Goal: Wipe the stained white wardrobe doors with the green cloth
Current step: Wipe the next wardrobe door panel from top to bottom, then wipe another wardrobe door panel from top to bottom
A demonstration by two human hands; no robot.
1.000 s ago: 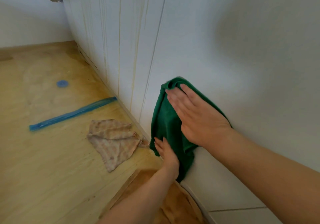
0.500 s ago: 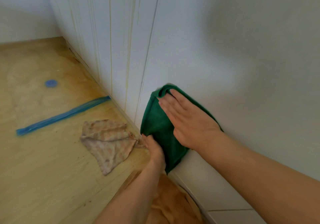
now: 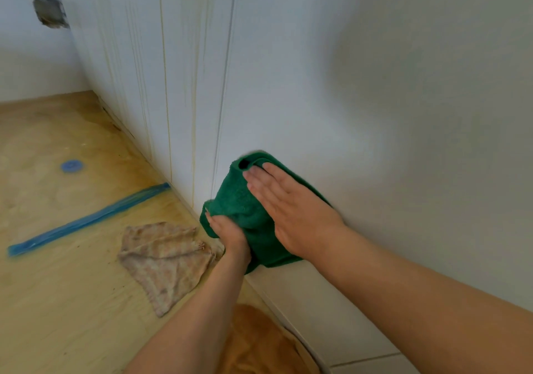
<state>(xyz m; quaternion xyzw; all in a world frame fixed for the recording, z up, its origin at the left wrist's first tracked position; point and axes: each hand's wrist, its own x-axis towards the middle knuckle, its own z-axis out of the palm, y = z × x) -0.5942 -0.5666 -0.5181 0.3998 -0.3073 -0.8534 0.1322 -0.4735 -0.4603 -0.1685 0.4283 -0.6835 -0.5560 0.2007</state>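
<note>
The green cloth (image 3: 240, 203) lies bunched against the low part of a white wardrobe door (image 3: 360, 90). My right hand (image 3: 291, 212) presses flat on the cloth with straight fingers. My left hand (image 3: 227, 233) grips the cloth's lower left corner near the floor. Yellowish drip streaks run down the door panels (image 3: 178, 70) to the left of the cloth.
A stained beige rag (image 3: 165, 255) lies on the wooden floor (image 3: 57, 301) by the wardrobe's base. A long blue plastic strip (image 3: 89, 219) and a small blue disc (image 3: 71, 166) lie farther left. A brownish cloth (image 3: 259, 342) sits below my arms. A grey hole (image 3: 50, 12) marks the far wall.
Both hands and the cloth have shifted slightly left and down along the door. My left hand has closed more tightly round the cloth's lower corner.
</note>
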